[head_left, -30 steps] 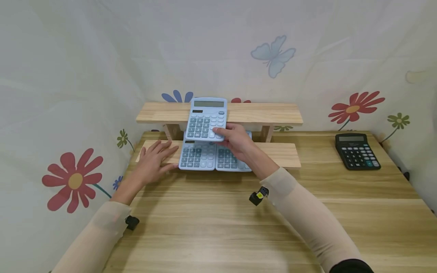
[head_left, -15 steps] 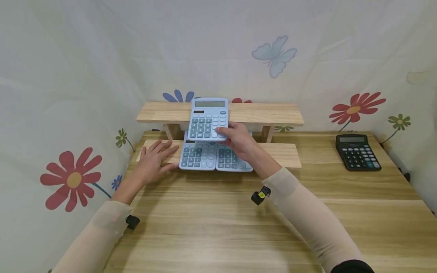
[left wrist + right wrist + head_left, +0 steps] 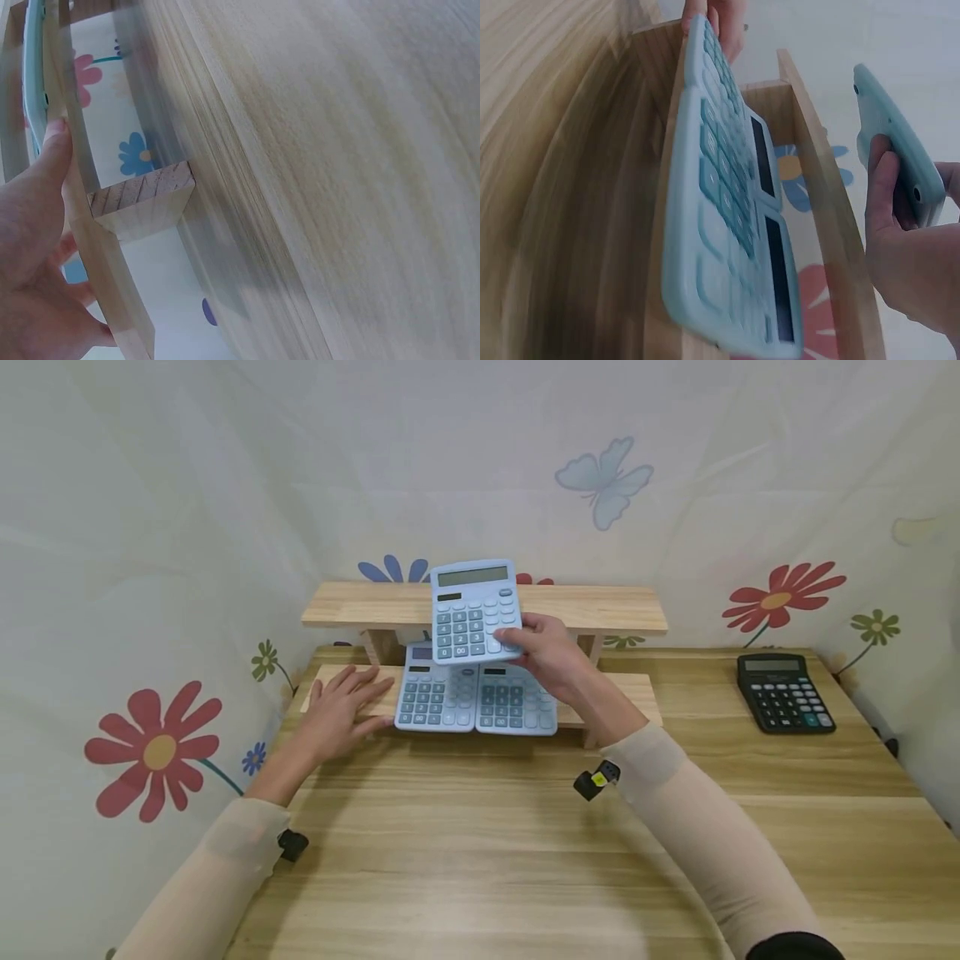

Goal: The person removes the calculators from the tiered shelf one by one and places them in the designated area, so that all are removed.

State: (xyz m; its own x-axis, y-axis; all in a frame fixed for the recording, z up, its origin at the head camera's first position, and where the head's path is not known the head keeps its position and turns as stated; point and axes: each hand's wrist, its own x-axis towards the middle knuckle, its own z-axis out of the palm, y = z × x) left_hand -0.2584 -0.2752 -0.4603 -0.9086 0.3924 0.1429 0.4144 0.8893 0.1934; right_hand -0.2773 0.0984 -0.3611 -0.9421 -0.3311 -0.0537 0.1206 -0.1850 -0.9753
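My right hand (image 3: 551,656) pinches a light blue calculator (image 3: 472,614) by its lower right corner, thumb on the keys. In the head view the calculator overlaps the upper plank (image 3: 585,607); the right wrist view shows it held apart from the rack. Two more light blue calculators, a left one (image 3: 435,703) and a right one (image 3: 516,706), lie side by side on the lower plank (image 3: 618,693). My left hand (image 3: 337,714) rests with spread fingers on that plank's left end. Its thumb (image 3: 56,142) is right at the left calculator's edge.
A black calculator (image 3: 786,693) lies on the wooden table (image 3: 465,852) to the right of the rack. Behind stands a white curtain (image 3: 465,468) printed with flowers and a butterfly. Short wooden supports (image 3: 146,199) hold up the planks.
My right hand has lifted the calculator up and to the right, tilting it slightly and uncovering more of the two lower calculators. The left hand has stayed in place.
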